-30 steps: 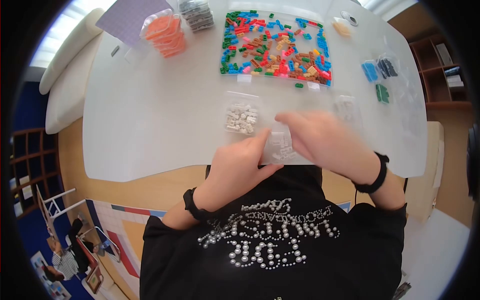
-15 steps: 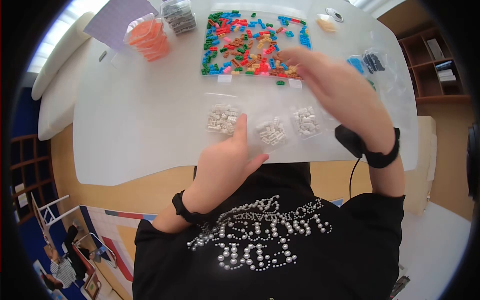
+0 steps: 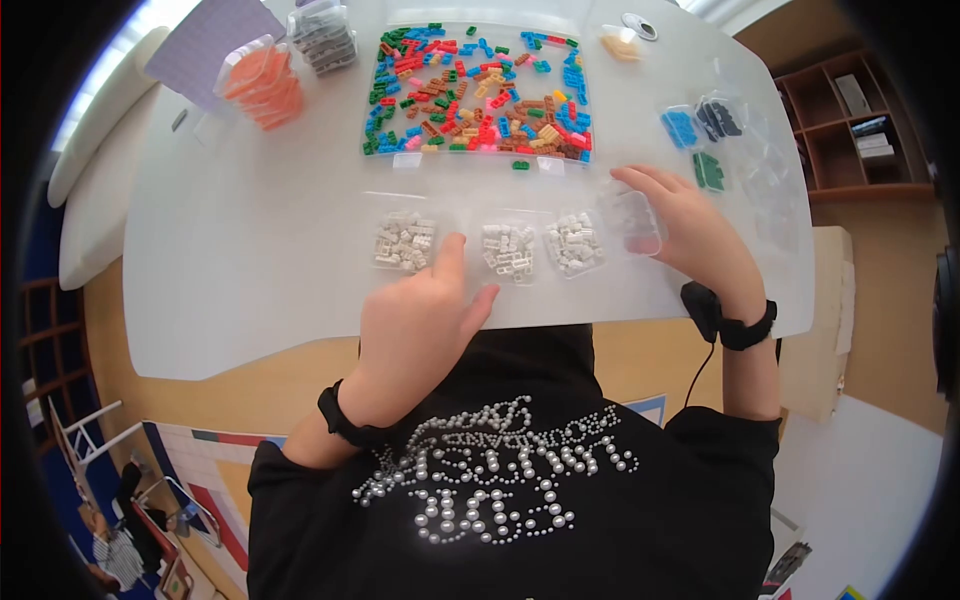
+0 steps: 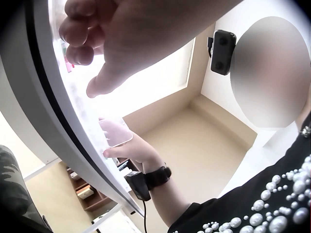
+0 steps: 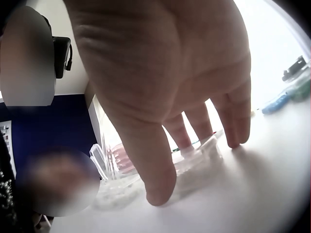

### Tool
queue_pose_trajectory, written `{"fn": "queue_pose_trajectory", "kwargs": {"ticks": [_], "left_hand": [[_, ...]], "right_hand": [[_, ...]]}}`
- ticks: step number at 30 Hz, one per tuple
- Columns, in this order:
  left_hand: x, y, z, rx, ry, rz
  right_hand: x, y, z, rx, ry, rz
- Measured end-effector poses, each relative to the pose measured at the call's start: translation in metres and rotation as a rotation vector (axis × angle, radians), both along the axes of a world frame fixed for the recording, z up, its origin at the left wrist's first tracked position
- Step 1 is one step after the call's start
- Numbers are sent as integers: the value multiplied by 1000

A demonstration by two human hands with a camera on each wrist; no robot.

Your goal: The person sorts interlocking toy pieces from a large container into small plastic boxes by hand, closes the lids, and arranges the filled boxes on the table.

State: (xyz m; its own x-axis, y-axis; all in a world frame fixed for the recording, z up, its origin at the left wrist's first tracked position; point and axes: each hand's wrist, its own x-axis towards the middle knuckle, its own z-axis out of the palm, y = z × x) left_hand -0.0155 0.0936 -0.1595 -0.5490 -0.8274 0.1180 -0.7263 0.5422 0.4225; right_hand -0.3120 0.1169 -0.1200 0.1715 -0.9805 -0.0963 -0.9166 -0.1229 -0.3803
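Note:
My left hand lies with index finger and thumb extended, between the left clear box of white bricks and the middle box. Another box of white bricks stands beside the middle one. To its right, my right hand grips a clear container with no bricks visible in it. In the left wrist view, this container sits between the right hand's thumb and fingers. The right wrist view has the right hand arched over clear plastic.
A wide clear tray of coloured bricks lies farther back, with a green brick at its front. Stacked orange boxes and grey boxes stand at left. Blue, black and green bricks are at right.
From beside the middle box, my right hand has gone up over the tray, then back down to the right, where it now holds the clear container. My left hand has released the middle box.

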Motion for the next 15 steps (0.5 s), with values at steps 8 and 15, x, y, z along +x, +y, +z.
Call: {"fn": "queue_pose_trajectory", "kwargs": {"ticks": [8, 15], "left_hand": [[-9, 2, 2, -111, 161, -140], [-2, 1, 18, 374, 312, -313]], "right_hand": [[-18, 50, 21, 48, -80, -125], [32, 93, 49, 184, -233, -96]]}}
